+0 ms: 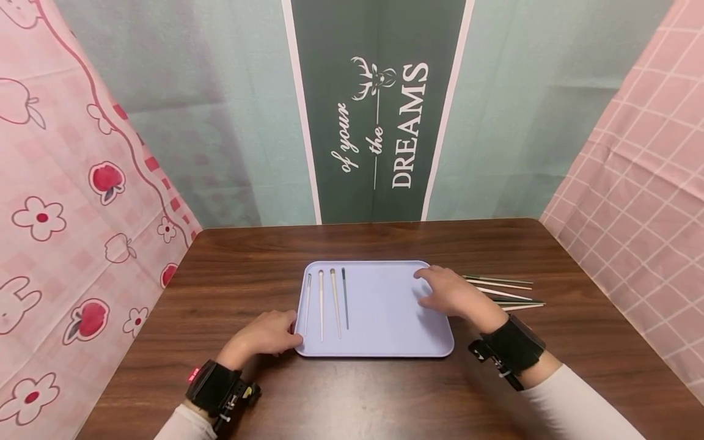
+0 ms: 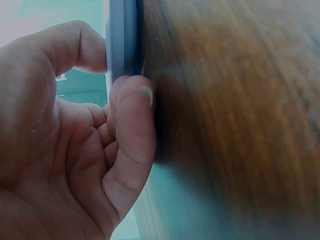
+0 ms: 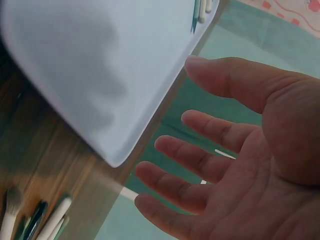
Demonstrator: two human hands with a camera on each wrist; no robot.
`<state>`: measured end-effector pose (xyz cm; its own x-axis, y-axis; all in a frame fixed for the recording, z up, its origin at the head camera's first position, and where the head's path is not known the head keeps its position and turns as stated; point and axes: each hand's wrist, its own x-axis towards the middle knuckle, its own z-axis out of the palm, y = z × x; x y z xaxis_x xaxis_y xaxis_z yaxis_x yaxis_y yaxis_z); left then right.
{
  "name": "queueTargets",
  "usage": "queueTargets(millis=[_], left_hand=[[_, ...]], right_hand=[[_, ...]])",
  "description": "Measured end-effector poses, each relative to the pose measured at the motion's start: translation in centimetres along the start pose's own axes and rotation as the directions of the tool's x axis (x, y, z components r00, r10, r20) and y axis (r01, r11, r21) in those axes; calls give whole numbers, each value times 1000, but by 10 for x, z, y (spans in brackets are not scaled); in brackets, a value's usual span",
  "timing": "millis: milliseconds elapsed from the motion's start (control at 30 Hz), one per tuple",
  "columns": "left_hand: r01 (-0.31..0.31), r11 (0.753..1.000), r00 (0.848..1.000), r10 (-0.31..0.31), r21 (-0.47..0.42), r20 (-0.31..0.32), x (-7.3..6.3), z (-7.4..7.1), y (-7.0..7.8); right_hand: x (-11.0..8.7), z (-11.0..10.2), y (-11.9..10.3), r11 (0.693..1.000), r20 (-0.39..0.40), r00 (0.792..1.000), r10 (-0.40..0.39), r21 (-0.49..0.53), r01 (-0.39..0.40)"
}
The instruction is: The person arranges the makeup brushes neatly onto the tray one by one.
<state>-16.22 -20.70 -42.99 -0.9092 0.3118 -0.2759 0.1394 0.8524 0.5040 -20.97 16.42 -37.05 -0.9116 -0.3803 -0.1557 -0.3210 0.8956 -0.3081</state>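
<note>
A pale lavender tray lies on the wooden table. Several slim brushes line its left side, among them a white-handled brush and a dark one. My left hand pinches the tray's near-left edge; in the left wrist view the thumb lies on the rim and the curled fingers sit against its outer side. Over the tray's right part hovers my right hand, holding nothing, its fingers spread and loosely bent in the right wrist view.
Right of the tray, a loose group of thin brushes lies on the table, partly hidden behind my right hand. One shows a bristle head in the right wrist view. Patterned cloths hang behind the table and along both sides.
</note>
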Motion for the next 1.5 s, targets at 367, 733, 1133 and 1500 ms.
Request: queueTargets(millis=[367, 733, 1133, 1500], left_hand=[[-18, 1000, 1000, 18, 7, 0, 1, 0, -2], [-10, 1000, 1000, 10, -7, -2, 0, 0, 0], [-12, 1000, 1000, 12, -3, 1, -1, 0, 1], [-11, 1000, 1000, 11, -12, -3, 0, 1, 0]], right_hand=[[-12, -4, 17, 1000, 1, 1000, 13, -23, -13], [-29, -2, 43, 999, 18, 998, 52, 1, -52], [-48, -2, 70, 998, -7, 998, 55, -8, -55], [-67, 1, 98, 996, -71, 994, 79, -42, -82]])
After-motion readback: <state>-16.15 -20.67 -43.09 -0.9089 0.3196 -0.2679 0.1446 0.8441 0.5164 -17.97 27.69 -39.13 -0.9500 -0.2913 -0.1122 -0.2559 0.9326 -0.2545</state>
